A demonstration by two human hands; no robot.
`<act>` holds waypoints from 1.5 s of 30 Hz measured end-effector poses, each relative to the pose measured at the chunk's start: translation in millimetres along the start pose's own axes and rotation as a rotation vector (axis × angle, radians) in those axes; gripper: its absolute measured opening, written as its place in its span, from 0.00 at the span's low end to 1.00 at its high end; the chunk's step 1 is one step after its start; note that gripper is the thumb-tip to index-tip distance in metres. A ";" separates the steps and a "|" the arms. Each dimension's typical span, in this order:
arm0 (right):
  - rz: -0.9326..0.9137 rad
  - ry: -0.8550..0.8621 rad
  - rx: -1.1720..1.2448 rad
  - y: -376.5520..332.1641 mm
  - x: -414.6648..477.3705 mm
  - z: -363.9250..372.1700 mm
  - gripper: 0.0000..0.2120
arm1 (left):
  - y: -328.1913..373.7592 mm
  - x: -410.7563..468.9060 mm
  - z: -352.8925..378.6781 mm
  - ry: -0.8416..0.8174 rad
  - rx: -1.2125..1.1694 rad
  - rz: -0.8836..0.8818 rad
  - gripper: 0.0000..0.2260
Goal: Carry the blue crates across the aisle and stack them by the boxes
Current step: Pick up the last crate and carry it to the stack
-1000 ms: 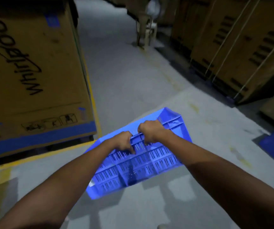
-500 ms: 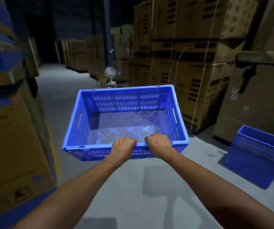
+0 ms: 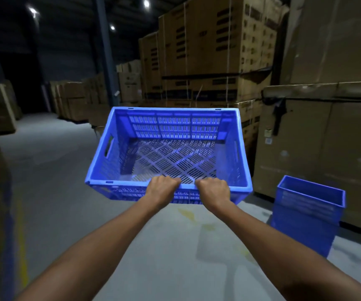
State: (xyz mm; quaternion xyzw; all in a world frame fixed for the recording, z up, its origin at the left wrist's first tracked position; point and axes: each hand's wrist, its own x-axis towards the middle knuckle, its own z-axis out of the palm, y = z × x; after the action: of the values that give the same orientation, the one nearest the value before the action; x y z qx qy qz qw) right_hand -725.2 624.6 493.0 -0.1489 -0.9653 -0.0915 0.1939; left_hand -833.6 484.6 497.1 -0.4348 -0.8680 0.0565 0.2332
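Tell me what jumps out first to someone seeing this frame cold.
The empty blue crate sits dead centre, bright against the dim scene, held up by its near rim with the left hand and right hand side by side. Next comes a second blue crate standing on the floor at lower right, in front of the tall cardboard boxes that fill the right side.

The held crate hangs at centre above the floor, with the left hand and right hand side by side on its near rim. To the right, a second crate stands on the floor, just before a large box. Stacked boxes rise behind the held crate.
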 end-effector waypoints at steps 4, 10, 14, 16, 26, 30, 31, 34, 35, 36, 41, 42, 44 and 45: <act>0.050 0.043 -0.020 57.0 7.4 11.2 0.10 | 38.0 54.0 8.3 0.045 -0.010 0.093 0.08; 0.166 0.019 -0.081 144.1 42.2 39.5 0.11 | 84.1 156.0 23.5 0.040 -0.021 0.225 0.08; 0.242 -0.033 -0.081 200.3 82.0 74.0 0.10 | 105.4 238.9 53.1 -0.002 -0.120 0.301 0.08; 0.276 -0.095 -0.065 227.9 104.3 92.8 0.10 | 116.8 282.3 72.7 -0.057 -0.157 0.362 0.09; 0.430 -0.480 0.089 360.3 211.4 173.0 0.23 | 182.9 472.4 174.2 -0.440 -0.434 0.549 0.14; 0.472 -0.546 0.124 411.7 236.0 205.1 0.20 | 216.7 528.5 207.3 -0.503 -0.490 0.591 0.12; 0.481 -0.547 0.130 425.7 242.3 214.1 0.20 | 225.3 542.7 214.3 -0.513 -0.500 0.591 0.11; 0.502 -0.578 0.128 473.5 262.8 241.8 0.19 | 252.6 588.9 238.2 -0.518 -0.501 0.583 0.10; 0.515 -0.598 0.136 491.6 270.1 252.1 0.19 | 262.5 605.5 246.6 -0.514 -0.497 0.586 0.11; 0.527 -0.622 0.144 510.0 277.6 263.7 0.20 | 273.2 622.3 255.4 -0.508 -0.486 0.589 0.11; 0.550 -0.728 0.160 607.6 315.6 328.9 0.21 | 337.9 706.4 302.5 -0.441 -0.378 0.586 0.13; 0.541 -0.746 0.154 627.7 323.2 340.0 0.20 | 350.7 724.3 309.4 -0.433 -0.351 0.587 0.13; 0.536 -0.776 0.149 666.3 336.6 360.7 0.20 | 372.7 757.1 322.6 -0.421 -0.305 0.584 0.13; 0.532 -0.782 0.146 684.6 343.5 369.2 0.20 | 381.7 773.7 329.2 -0.409 -0.290 0.583 0.12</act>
State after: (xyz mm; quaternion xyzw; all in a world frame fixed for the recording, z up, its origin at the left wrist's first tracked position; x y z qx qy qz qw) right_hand -934.6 1440.5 377.2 -0.4002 -0.8981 0.0924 -0.1570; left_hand -1102.2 1358.3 366.1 -0.6715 -0.7356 0.0826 -0.0346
